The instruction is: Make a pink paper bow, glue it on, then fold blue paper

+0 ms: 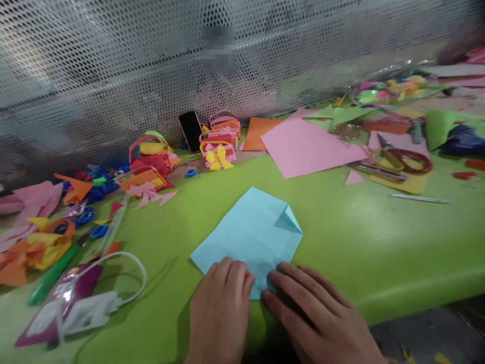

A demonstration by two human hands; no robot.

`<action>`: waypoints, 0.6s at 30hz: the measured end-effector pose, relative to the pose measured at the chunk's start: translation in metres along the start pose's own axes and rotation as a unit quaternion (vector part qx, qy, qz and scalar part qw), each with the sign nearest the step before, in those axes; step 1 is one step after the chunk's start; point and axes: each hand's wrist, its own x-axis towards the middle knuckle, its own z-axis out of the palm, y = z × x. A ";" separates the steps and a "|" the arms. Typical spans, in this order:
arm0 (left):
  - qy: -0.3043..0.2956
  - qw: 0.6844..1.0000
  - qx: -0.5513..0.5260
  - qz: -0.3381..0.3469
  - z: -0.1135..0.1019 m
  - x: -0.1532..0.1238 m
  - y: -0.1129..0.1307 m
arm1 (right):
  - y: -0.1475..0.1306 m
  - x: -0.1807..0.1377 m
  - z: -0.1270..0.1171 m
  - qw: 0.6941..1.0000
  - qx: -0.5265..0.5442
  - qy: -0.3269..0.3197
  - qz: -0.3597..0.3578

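Observation:
A light blue sheet of paper (242, 232) lies on the green table in front of me. Its right corner is folded inward, and faint creases cross its middle. My left hand (223, 298) is at the near left edge, fingers curled and thumb pressed in against them, gripping the paper there. Flat across the near right edge rests my right hand (310, 308), its fingers stretched out and touching the paper. Both hands cover part of the near corner.
Small paper baskets (220, 146) and a phone (190, 131) stand at the back. Pink sheets (306, 144), scissors (409, 159) and a cutter (382, 171) lie to the right. A power bank with a white cable (91, 311), a green-handled tool (55, 273) and scraps are left.

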 end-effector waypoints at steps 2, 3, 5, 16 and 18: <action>0.000 1.000 0.002 -0.004 0.000 -0.001 0.000 | -0.001 0.000 0.001 1.000 0.006 0.001 0.005; 0.000 1.000 0.004 -0.006 0.000 -0.002 0.000 | -0.001 0.000 0.001 1.000 0.008 0.002 0.005; 0.005 1.000 0.007 -0.011 0.001 -0.002 0.001 | -0.001 0.000 0.000 1.000 0.008 -0.006 0.002; 0.106 0.992 -0.003 0.074 0.000 -0.011 -0.003 | -0.002 -0.002 0.001 0.999 -0.030 -0.011 -0.011; 0.132 0.982 0.005 0.139 0.001 -0.017 -0.006 | -0.002 -0.002 0.001 1.000 -0.026 -0.012 -0.011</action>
